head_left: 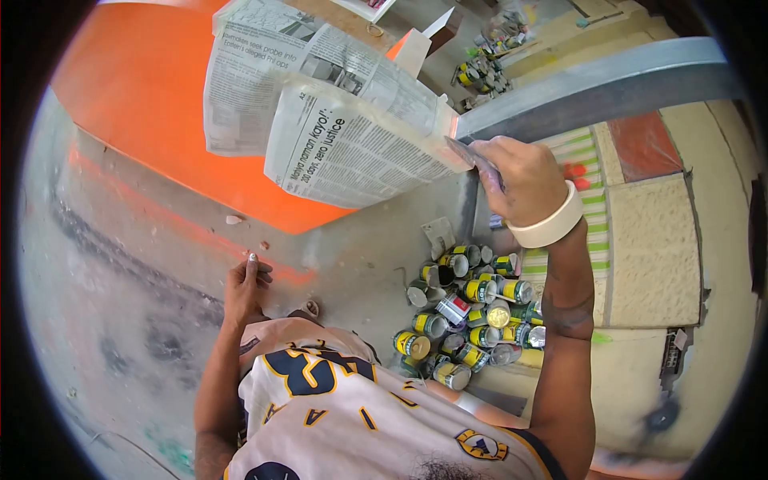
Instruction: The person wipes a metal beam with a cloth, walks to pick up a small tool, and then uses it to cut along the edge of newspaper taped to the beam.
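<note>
My right hand (524,178) is closed round a putty knife (466,152), its grey blade touching the taped edge of a newspaper sheet (356,140). A roll of masking tape (552,222) hangs round my right wrist like a bracelet. That newspaper sheet and a second newspaper sheet (248,88) behind it cover part of an orange painted panel (136,72). My left hand (248,286) hangs low on the left, thumb out and fingers loosely bent, with nothing visible in it. The thumb tip looks whitish.
Several used paint cans (472,312) crowd the floor below my right arm. A grey curved board edge (592,84) runs to the upper right. Beyond it lie a green-striped mat (596,240) and a beige slab (652,248). More cans (480,72) stand at the far top.
</note>
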Demonstrator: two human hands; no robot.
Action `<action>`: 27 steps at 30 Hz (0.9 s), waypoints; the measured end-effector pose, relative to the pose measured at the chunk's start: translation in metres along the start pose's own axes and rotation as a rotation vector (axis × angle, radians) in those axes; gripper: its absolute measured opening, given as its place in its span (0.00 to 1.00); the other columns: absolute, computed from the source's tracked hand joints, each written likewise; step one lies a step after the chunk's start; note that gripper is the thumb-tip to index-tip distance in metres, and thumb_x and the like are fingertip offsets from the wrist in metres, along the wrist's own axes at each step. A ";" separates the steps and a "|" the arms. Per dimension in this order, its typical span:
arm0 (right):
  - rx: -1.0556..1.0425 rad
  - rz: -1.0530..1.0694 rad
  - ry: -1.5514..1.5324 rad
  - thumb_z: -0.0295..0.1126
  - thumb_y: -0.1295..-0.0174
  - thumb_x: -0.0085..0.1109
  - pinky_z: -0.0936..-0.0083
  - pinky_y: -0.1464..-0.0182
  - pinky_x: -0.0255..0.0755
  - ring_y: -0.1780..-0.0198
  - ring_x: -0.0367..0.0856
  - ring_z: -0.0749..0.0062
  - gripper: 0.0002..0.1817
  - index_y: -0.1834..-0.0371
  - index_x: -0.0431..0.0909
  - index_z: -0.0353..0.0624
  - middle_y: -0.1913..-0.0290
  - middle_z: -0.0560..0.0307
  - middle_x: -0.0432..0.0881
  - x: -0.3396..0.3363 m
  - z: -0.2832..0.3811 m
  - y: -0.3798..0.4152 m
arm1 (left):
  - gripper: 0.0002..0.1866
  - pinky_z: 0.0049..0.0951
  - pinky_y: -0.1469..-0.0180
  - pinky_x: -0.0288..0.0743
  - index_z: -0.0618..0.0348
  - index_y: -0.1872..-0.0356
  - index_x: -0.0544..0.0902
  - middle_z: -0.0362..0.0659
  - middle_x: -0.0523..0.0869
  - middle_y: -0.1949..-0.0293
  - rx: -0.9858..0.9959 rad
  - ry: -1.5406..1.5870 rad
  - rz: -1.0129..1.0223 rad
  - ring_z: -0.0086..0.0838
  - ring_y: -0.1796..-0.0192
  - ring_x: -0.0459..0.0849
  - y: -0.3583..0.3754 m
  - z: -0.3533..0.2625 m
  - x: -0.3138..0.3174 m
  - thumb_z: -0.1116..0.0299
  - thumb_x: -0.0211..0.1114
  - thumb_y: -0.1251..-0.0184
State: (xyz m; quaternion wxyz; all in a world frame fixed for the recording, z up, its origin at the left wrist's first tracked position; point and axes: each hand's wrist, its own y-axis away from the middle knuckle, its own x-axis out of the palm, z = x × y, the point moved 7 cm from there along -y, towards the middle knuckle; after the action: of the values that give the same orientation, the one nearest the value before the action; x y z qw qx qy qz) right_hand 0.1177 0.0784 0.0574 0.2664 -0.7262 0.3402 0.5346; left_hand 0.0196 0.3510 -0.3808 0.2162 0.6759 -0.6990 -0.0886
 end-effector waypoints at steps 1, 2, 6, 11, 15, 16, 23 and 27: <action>0.023 -0.013 -0.018 0.22 0.46 0.67 0.57 0.60 0.81 0.63 0.87 0.46 0.17 0.51 0.84 0.37 0.61 0.47 0.85 -0.004 0.000 0.001 | 0.27 0.27 0.64 0.75 0.68 0.63 0.87 0.42 0.85 0.74 0.008 -0.013 -0.001 0.23 0.71 0.80 0.000 -0.003 0.000 0.53 0.52 0.12; 0.035 -0.023 -0.034 0.21 0.44 0.66 0.58 0.60 0.81 0.62 0.87 0.45 0.16 0.51 0.85 0.35 0.60 0.45 0.87 -0.008 0.000 -0.001 | 0.27 0.27 0.64 0.75 0.68 0.62 0.87 0.42 0.85 0.73 -0.006 -0.002 -0.003 0.23 0.71 0.80 -0.002 -0.004 -0.001 0.53 0.52 0.12; 0.018 -0.030 -0.028 0.18 0.43 0.66 0.60 0.60 0.81 0.61 0.87 0.44 0.15 0.51 0.85 0.33 0.59 0.43 0.88 -0.011 0.003 -0.003 | 0.27 0.27 0.63 0.75 0.68 0.62 0.87 0.42 0.85 0.73 -0.034 0.018 -0.003 0.23 0.70 0.81 0.001 -0.001 0.001 0.54 0.52 0.12; -0.013 -0.035 -0.113 0.22 0.47 0.66 0.56 0.60 0.80 0.63 0.85 0.45 0.18 0.50 0.84 0.36 0.62 0.46 0.85 -0.007 -0.004 0.000 | 0.27 0.27 0.64 0.76 0.68 0.62 0.86 0.43 0.86 0.72 -0.013 0.040 0.012 0.23 0.70 0.81 0.000 -0.002 0.005 0.53 0.52 0.12; -0.015 -0.040 -0.088 0.22 0.47 0.66 0.56 0.60 0.80 0.64 0.85 0.46 0.19 0.49 0.84 0.37 0.61 0.46 0.85 -0.005 -0.005 0.004 | 0.27 0.27 0.64 0.76 0.69 0.62 0.86 0.43 0.85 0.73 0.007 0.009 0.020 0.23 0.70 0.81 -0.003 -0.003 -0.001 0.53 0.52 0.12; -0.013 -0.045 -0.074 0.22 0.47 0.66 0.56 0.60 0.80 0.64 0.85 0.46 0.19 0.49 0.84 0.37 0.61 0.47 0.84 -0.006 -0.004 0.006 | 0.27 0.27 0.64 0.76 0.69 0.61 0.86 0.43 0.85 0.73 0.004 -0.004 0.021 0.23 0.70 0.81 -0.003 -0.002 -0.001 0.53 0.52 0.12; 0.005 0.008 -0.023 0.22 0.46 0.66 0.58 0.61 0.80 0.64 0.85 0.47 0.19 0.49 0.83 0.38 0.62 0.48 0.83 -0.002 0.000 0.006 | 0.28 0.27 0.64 0.76 0.69 0.63 0.86 0.44 0.86 0.73 -0.002 0.005 0.007 0.24 0.70 0.81 -0.004 0.001 0.001 0.52 0.52 0.13; 0.043 0.055 -0.018 0.19 0.46 0.65 0.58 0.59 0.80 0.61 0.87 0.46 0.20 0.47 0.84 0.34 0.57 0.44 0.87 -0.001 0.002 0.011 | 0.27 0.27 0.64 0.76 0.69 0.62 0.86 0.43 0.85 0.72 -0.017 0.016 0.012 0.24 0.70 0.81 -0.002 0.002 0.005 0.52 0.53 0.13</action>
State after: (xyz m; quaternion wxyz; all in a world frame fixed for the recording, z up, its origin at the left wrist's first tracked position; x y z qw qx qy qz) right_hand 0.1076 0.0730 0.0571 0.2702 -0.7058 0.3691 0.5410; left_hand 0.0207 0.3459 -0.3823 0.2281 0.6707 -0.7004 -0.0876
